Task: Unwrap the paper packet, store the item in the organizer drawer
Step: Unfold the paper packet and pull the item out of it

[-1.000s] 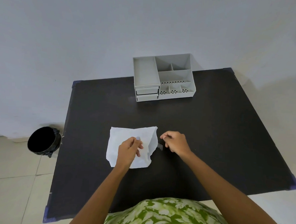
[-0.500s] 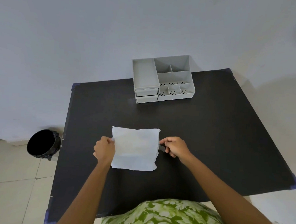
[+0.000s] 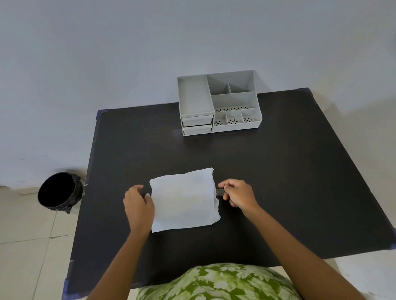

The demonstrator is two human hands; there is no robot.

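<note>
Green garment (image 3: 222, 288) with white leaf print, forearms bare.

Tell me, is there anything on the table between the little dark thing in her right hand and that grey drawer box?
Nothing visible is. The small dark item is pinched in the right hand, beside the spread paper. From there to the organizer only bare black table shows. Its two drawers look shut, though.

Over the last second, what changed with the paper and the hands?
The paper went from crumpled to spread flat on the table. The left hand moved off its top to grip the left edge. The right hand stayed at the right edge, pinching a small dark item. The organizer, its drawers shut, and the black pot on the floor did not move.
</note>
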